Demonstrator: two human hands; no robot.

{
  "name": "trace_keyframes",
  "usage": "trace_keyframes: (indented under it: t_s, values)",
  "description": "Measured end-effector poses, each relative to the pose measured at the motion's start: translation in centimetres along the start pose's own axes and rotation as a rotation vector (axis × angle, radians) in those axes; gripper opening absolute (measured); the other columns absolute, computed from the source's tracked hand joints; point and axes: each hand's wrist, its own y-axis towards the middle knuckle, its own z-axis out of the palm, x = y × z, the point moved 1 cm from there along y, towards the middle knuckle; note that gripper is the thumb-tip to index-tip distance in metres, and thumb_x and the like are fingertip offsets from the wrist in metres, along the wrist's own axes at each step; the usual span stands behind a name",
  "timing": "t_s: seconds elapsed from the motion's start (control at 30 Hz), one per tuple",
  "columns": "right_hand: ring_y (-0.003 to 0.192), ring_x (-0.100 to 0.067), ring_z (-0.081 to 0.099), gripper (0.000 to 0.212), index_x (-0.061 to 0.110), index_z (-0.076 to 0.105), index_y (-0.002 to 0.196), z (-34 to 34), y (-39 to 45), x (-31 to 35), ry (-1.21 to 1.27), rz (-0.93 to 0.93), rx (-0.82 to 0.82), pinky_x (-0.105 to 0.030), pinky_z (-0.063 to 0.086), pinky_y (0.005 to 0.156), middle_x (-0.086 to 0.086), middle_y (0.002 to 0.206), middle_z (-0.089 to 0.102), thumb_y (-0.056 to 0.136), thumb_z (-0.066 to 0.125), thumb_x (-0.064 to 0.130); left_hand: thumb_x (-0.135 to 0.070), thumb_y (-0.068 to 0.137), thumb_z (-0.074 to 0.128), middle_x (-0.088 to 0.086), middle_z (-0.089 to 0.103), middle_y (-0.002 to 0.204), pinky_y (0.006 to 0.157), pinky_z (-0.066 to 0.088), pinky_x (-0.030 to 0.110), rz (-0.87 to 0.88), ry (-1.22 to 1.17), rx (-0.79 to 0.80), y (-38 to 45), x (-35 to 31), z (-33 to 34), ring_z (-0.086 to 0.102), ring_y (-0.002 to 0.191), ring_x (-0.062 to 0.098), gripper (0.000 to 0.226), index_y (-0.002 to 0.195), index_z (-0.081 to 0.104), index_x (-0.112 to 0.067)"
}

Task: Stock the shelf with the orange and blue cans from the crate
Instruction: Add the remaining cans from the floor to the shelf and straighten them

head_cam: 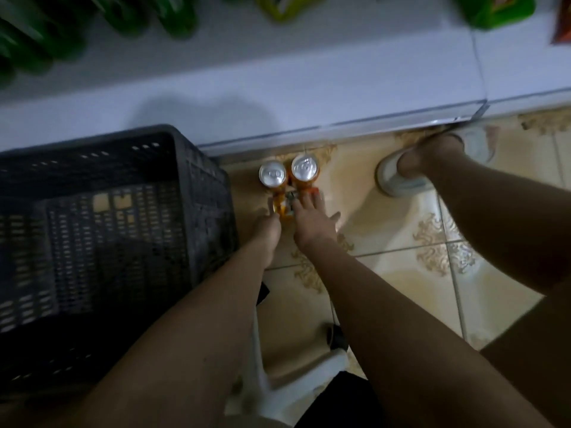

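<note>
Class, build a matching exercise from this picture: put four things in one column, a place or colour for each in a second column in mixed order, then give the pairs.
Things:
1. crate
2. two orange cans
3. shoe
4. green packs

Descriptions:
A. standing on the floor tiles, silver tops up
B. dark plastic mesh, at the left
C. on the white shelf, far side
D. pale, on the floor at the right

Pairs: 1-B, 2-A, 3-D, 4-C

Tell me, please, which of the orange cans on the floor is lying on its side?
The orange can nearest the person, between the left hand and right hand. The two upright cans behind it show their silver tops.
</note>
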Motion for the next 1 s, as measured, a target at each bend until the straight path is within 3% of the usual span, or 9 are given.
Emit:
trace_keyframes:
  t_s: [0.13,0.23,0.4,0.47,0.6,0.73,0.87,0.93,1.0]
  values:
    - [0.151,-0.028,-0.002,0.074,0.021,0.011,0.156,1.5,1.0,0.2,-0.135,-0.027,-0.112,-0.074,0.018,0.108,0.001,0.162,0.007,0.095,0.047,0.000,-0.036,0.101,0.037,0.016,0.055,0.139,0.102,0.043,0.043,-0.061,-0.015,-0.020,3.0,1.0,0.5,0.052,0.126,0.036,0.048,0.137,0.052,-0.010]
    - [0.141,-0.031,0.021,0.062,0.015,0.027,0.149,1.8,1.8,0.4,-0.264,-0.027,-0.187,-0.070,0.028,0.106,-0.008,0.149,0.026,0.093,0.053,0.004,-0.029,0.104,0.037,0.014,0.055,0.128,0.105,0.042,0.041,-0.136,-0.035,-0.028,4.0,2.0,0.5,0.052,0.117,0.029,0.035,0.130,0.052,-0.013]
    - [0.141,-0.031,0.023,0.082,0.019,0.027,0.143,2.7,2.4,0.1,-0.232,-0.023,-0.115,-0.067,0.035,0.101,-0.009,0.148,0.034,0.077,0.074,0.003,-0.027,0.107,0.033,0.015,0.050,0.110,0.081,0.041,0.029,-0.166,-0.009,-0.031,4.0,3.8,0.2,0.048,0.091,0.020,0.033,0.113,0.057,-0.006]
    - [0.137,-0.029,0.027,0.082,0.021,0.028,0.144,2.6,2.4,-0.2,-0.191,-0.011,-0.088,-0.062,0.040,0.097,-0.006,0.147,0.036,0.078,0.075,0.005,-0.028,0.106,0.035,0.014,0.054,0.107,0.078,0.041,0.027,-0.192,-0.023,-0.038,4.2,4.2,0.0,0.047,0.094,0.020,0.032,0.117,0.055,-0.006]
    - [0.130,-0.030,0.033,0.070,0.021,0.034,0.142,1.8,2.0,-0.7,0.035,0.070,-0.063,-0.055,0.045,0.095,-0.004,0.141,0.039,0.083,0.073,0.016,-0.036,0.103,0.038,0.015,0.058,0.127,0.102,0.045,0.041,-0.142,-0.042,-0.060,3.2,3.3,-0.4,0.053,0.117,0.029,0.042,0.127,0.056,-0.005]
    - [0.121,-0.034,0.042,0.070,0.015,0.041,0.139,0.0,0.1,-0.7,0.293,0.118,-0.093,-0.042,0.037,0.099,-0.010,0.133,0.045,0.081,0.076,0.031,-0.033,0.103,0.038,0.014,0.061,0.125,0.085,0.048,0.035,-0.100,-0.111,-0.024,1.2,1.9,-1.1,0.056,0.106,0.028,0.044,0.127,0.057,-0.001]
    - [0.118,-0.034,0.049,0.072,0.020,0.048,0.134,-2.3,-3.0,0.6,0.599,0.229,-0.104,-0.042,0.040,0.104,-0.010,0.128,0.049,0.071,0.077,0.040,-0.040,0.102,0.035,0.010,0.052,0.137,0.098,0.043,0.040,-0.020,-0.153,0.044,-2.4,0.3,-2.4,0.050,0.122,0.029,0.047,0.139,0.047,-0.014]
    - [0.110,-0.031,0.059,0.075,0.027,0.055,0.120,-3.7,-4.6,1.3,0.830,0.239,-0.127,-0.045,0.052,0.094,-0.006,0.116,0.060,0.053,0.083,0.045,-0.044,0.099,0.035,0.006,0.051,0.136,0.090,0.046,0.041,0.051,-0.161,0.052,-4.3,-0.7,-3.5,0.050,0.118,0.027,0.049,0.140,0.044,-0.019]
    - [0.095,-0.023,0.066,0.062,0.026,0.054,0.114,-5.7,-6.8,2.2,1.033,0.188,-0.116,-0.036,0.058,0.075,-0.002,0.102,0.066,0.061,0.087,0.029,-0.047,0.096,0.034,0.004,0.050,0.134,0.076,0.047,0.037,0.132,-0.164,0.050,-6.0,-1.6,-4.9,0.050,0.117,0.025,0.049,0.137,0.046,-0.024]
